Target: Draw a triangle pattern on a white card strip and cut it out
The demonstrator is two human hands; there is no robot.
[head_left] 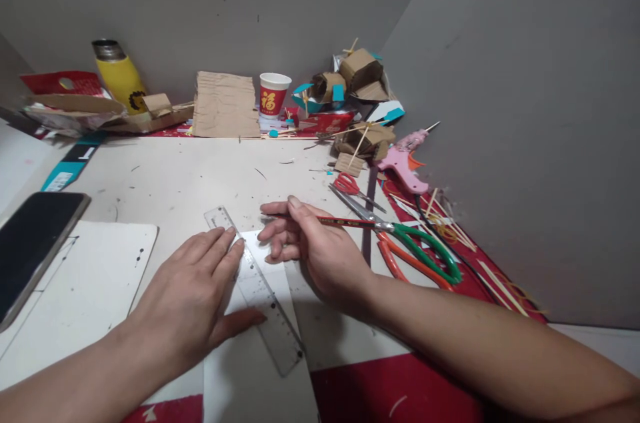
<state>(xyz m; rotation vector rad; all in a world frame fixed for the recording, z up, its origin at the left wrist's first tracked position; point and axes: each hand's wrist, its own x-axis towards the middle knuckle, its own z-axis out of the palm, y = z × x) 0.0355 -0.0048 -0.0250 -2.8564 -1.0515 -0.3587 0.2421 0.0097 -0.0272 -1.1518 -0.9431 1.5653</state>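
Observation:
My left hand [193, 293] lies flat with spread fingers on a clear plastic ruler [270, 313], pressing it onto a white sheet [250, 376]. The ruler runs diagonally from upper left to lower right. My right hand [315, 243] sits just right of the ruler's upper part and pinches a red pencil [345, 222] between thumb and fingers; the pencil's tip is hidden by the fingers, its shaft pointing right.
Green-handled scissors [425, 249], orange-handled pliers [400, 263] and small red scissors [347, 184] lie to the right, near a pink glue gun [403, 163]. A dark phone [30, 243] rests at left. Cardboard pieces [225, 105], a paper cup [273, 95] and a yellow bottle [120, 76] line the back wall.

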